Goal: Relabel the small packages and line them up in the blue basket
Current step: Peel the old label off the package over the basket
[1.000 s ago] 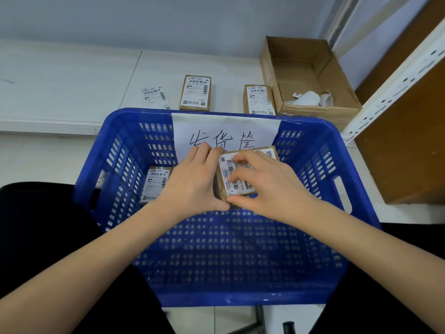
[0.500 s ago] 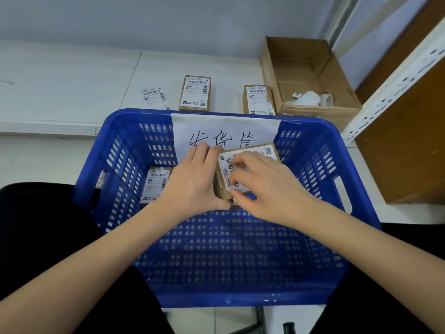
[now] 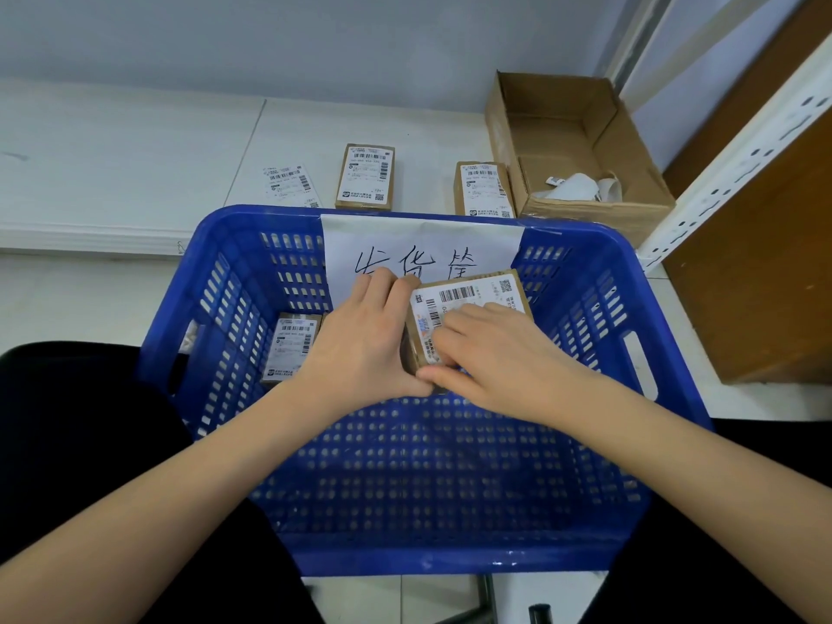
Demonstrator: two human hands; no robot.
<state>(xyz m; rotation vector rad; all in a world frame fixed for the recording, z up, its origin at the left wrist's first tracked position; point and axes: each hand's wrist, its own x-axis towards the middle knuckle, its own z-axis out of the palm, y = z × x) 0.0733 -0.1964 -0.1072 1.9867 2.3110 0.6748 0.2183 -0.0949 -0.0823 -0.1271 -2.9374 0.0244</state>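
"Where is the small brown cardboard package (image 3: 468,308) with the white barcode label?"

"It is inside the blue plastic basket (image 3: 585,398), near the back wall. The left hand (image 3: 360,340) wraps its fingers round the left side. The right hand (image 3: 490,353) lies flat on the label, fingers together, thumb at the near edge."

"Is it hard to hold?"

"I think it is light and stiff (a box, not a bag). Hold it by its side edges. Another labelled brown package (image 3: 290,349) lies on the left."
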